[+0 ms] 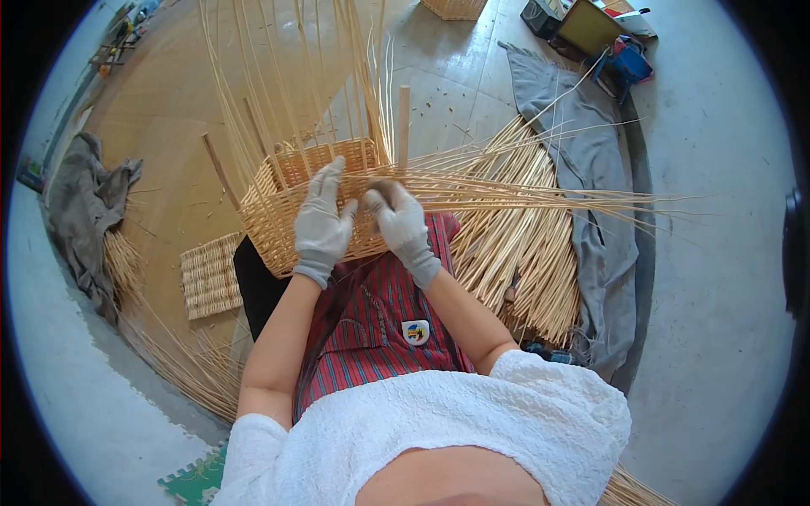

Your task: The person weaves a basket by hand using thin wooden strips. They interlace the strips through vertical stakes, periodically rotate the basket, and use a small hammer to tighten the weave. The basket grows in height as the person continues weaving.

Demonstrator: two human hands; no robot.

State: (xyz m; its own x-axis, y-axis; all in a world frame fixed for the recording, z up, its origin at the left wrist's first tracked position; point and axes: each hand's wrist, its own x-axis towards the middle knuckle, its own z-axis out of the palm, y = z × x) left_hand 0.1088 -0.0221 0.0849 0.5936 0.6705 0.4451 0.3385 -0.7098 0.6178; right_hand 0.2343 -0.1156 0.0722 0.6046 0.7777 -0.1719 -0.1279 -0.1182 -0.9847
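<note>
A part-woven rattan basket [272, 221] sits on my lap, tall thin stakes [287, 76] standing up from it among wooden posts [404, 118]. A loose bunch of long strands [540, 199] trails from its right side. Gloved in white and grey, my left hand [322, 218] lies against the basket's near side, fingers stretched out over the weave. My right hand [396, 221], gloved too, is curled at the strands beside it; its fingertips are slightly blurred, and what they hold is unclear.
A cane pile [515, 253] lies right on grey cloth [603, 278]. A woven panel [211, 274] and draped cloth [80, 211] are left. Another basket [451, 7], containers [591, 25] and a blue object [631, 66] sit at the back. A concrete ledge [717, 270] borders the right.
</note>
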